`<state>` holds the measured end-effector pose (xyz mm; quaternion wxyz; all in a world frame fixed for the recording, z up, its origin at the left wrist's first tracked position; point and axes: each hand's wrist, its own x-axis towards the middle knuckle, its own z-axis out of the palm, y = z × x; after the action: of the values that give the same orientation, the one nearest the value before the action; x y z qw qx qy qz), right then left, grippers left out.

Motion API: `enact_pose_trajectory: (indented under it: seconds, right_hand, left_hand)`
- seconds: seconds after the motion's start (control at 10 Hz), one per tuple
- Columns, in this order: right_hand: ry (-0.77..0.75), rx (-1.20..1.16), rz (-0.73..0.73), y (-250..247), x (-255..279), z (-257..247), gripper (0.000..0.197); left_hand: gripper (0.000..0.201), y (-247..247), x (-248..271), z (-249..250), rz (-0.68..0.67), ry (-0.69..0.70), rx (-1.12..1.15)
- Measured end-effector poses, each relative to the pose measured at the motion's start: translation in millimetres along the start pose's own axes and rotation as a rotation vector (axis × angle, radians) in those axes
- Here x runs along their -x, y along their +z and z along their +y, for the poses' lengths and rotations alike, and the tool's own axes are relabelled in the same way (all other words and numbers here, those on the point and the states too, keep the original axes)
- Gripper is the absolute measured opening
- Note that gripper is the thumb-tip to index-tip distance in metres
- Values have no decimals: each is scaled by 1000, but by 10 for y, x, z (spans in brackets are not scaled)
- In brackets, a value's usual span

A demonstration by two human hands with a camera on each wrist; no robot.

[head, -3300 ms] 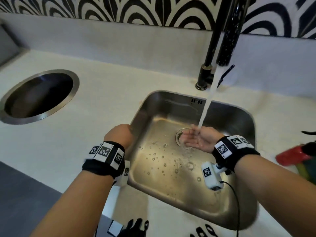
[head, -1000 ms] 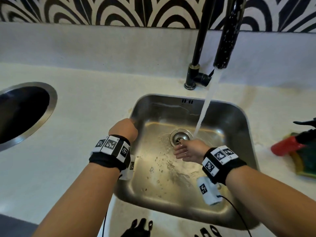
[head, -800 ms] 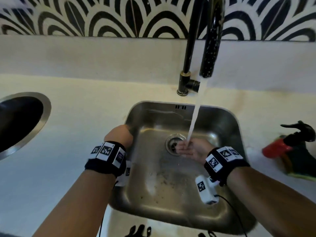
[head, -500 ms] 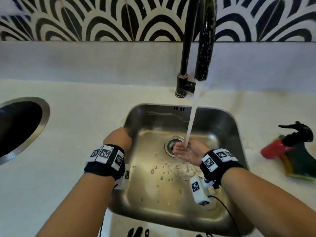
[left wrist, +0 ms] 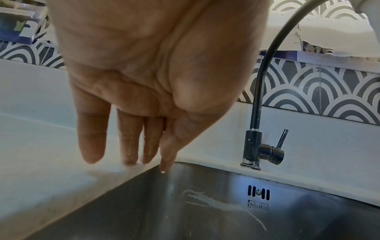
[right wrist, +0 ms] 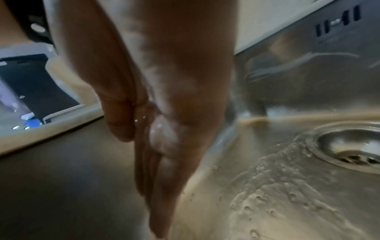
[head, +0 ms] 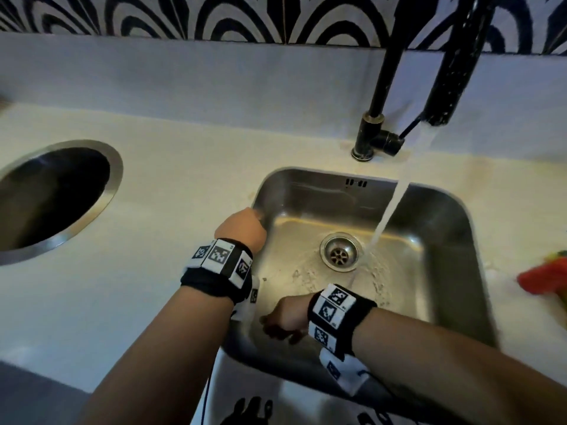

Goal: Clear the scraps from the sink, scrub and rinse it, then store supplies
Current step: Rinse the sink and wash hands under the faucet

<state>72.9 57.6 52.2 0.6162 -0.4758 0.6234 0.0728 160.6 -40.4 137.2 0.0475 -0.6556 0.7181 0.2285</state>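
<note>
A steel sink (head: pixel 454 216) is set into a pale counter, with its round drain (head: pixel 339 255) near the middle. Water (head: pixel 388 210) runs from the black tap (head: pixel 448 72) and lands just right of the drain. My left hand (head: pixel 241 228) rests on the sink's left rim with straight fingers (left wrist: pixel 92 142) and holds nothing. My right hand (head: pixel 283 320) is low in the near left part of the basin. Its wet fingers (right wrist: pixel 160 186) are held straight and together, pointing down at the sink floor (right wrist: pixel 267 203), and they are empty.
A round steel-rimmed opening (head: pixel 52 197) sits in the counter at the left. A red spray bottle (head: pixel 543 279) lies at the right edge on a green and yellow item. The tap's base and lever (left wrist: pixel 265 149) stand behind the sink. A patterned tile wall runs behind.
My right hand has left the water stream near the drain and moved to the near left part of the basin, fingers pointing down. The left hand has stayed on the rim.
</note>
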Motion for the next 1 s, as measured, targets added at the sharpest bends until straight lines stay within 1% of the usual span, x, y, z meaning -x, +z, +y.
enact_pose_trajectory:
  seconds: [0.1,0.2,0.3,0.4,0.5,0.6,0.7,0.8,0.9,1.0]
  right_hand:
    - [-12,54,78,-42,-7,-68,36]
    - [16,-56,157,-311,-82,57,39]
    - [16,-320,270,-552,8,219,40]
    - [76,-661,331,-769,154,423,40]
    - [51,-827,410,-944,295,668,35]
    - [-4,-966,462,-1045,428,838,29]
    - [-53,-1148,445,-1057,495,935,33]
    - [-93,-1283,388,-1029,500,948,38]
    - [-91,-1440,352,-1004,485,926,37]
    - [-97,-1463,354,-1011,435,931,34]
  left_hand:
    - [38,-14,8,-1,12,15,-4]
    - [39,-18,26,-5,20,20,-2]
    - [40,-22,26,-11,13,31,-22]
    - [41,-37,18,2,-3,42,-33]
    - [40,-51,7,34,-5,34,-38]
    - [38,-48,-5,70,1,31,-38]
    - [36,-36,-14,90,3,14,-37]
    - [33,-32,-29,83,10,-1,-43]
    - [34,-31,-32,84,10,-9,-39]
    - [39,-17,-38,77,12,-8,-37]
